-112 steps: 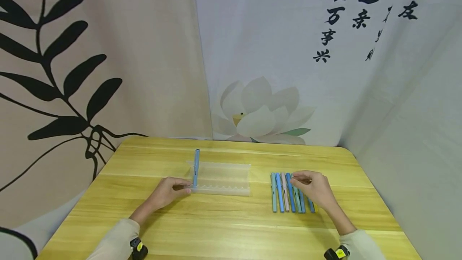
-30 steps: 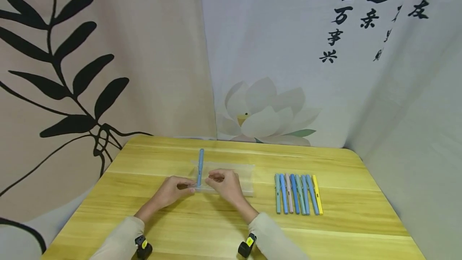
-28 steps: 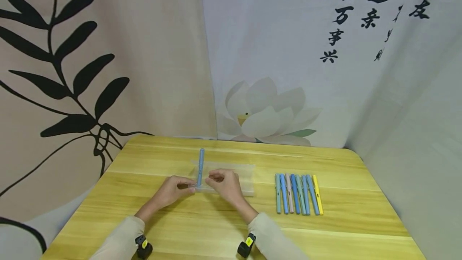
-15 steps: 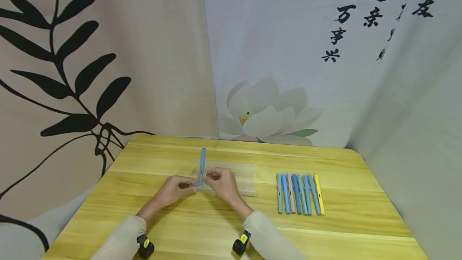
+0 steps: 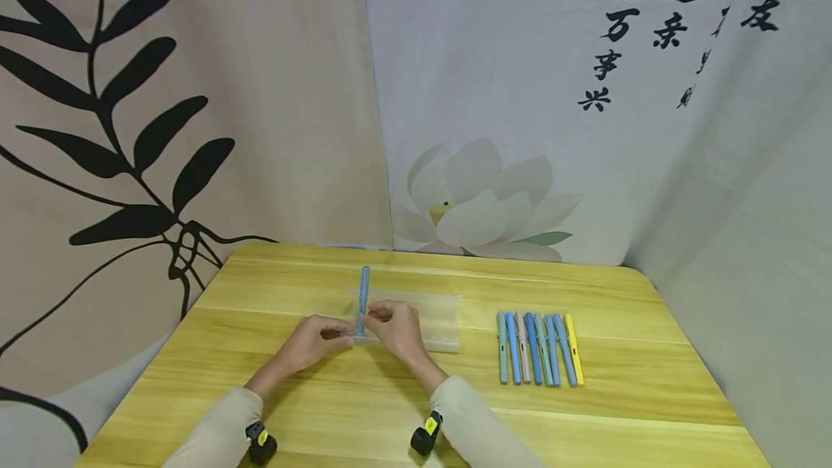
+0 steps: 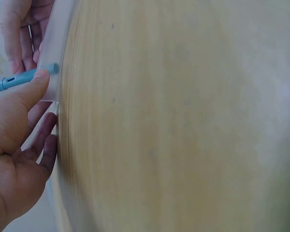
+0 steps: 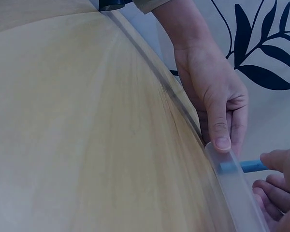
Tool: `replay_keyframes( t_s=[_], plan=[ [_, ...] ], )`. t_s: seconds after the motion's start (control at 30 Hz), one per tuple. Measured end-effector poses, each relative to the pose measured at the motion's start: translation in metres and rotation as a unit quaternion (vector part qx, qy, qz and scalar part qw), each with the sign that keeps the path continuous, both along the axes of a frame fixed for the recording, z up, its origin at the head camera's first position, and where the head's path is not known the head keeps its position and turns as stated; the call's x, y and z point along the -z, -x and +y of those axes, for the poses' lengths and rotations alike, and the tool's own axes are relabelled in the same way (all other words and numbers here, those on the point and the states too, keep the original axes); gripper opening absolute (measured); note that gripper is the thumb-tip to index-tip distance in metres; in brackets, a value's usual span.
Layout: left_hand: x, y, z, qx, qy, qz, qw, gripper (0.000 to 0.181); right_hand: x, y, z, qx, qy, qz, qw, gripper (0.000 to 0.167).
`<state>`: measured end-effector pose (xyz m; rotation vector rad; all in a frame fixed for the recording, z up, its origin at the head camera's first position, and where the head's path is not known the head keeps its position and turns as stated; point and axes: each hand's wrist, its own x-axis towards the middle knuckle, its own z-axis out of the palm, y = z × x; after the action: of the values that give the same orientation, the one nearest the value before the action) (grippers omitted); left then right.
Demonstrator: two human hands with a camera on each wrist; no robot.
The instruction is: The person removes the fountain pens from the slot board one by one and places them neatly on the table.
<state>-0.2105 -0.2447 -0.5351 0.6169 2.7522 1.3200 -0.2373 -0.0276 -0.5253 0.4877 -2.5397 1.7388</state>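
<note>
A clear plastic pen rack with a notched edge lies on the table. One blue pen lies across its left end, its far end jutting beyond the back of the rack. My left hand pinches the rack's front left corner; in the right wrist view the thumb of the left hand is on top of the rack's end. My right hand is over the rack, with thumb and fingers at the lower part of that pen. The right wrist view has the right hand's thumb against the pen.
To the right, a row of several pens lies side by side on the wooden table: green, blue, a pinkish one and a yellow one at the right end. Printed cloth hangs behind the table.
The right hand has come from the pen row over to the rack, then a little further left until its fingers reach the blue pen. The left hand keeps its grip on the rack corner.
</note>
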Motion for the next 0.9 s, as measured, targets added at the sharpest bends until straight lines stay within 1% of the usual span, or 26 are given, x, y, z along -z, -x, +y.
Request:
replay_keyframes(
  t_s=[0.37, 0.57, 0.77, 0.9],
  plan=[
    [-0.0018, -0.0016, 0.0010, 0.001, 0.001, 0.000, 1.0000, 0.030, 0.0006, 0.0015, -0.0031, -0.016, -0.006, 0.004, 0.9998, 0.018],
    [-0.0034, -0.0027, 0.0016, 0.002, 0.004, 0.004, 1.0000, 0.029, 0.0011, 0.0019, -0.0043, -0.012, -0.017, 0.001, 0.9998, 0.016],
    [-0.0031, -0.0023, 0.0014, 0.001, 0.003, 0.004, 1.0000, 0.029, 0.0007, 0.0012, -0.0043, -0.016, -0.015, 0.000, 0.9998, 0.016],
    [-0.0028, -0.0016, 0.0012, 0.000, 0.002, 0.003, 1.0000, 0.029, 0.0002, 0.0011, -0.0037, -0.018, -0.014, 0.007, 0.9997, 0.016]
  ],
)
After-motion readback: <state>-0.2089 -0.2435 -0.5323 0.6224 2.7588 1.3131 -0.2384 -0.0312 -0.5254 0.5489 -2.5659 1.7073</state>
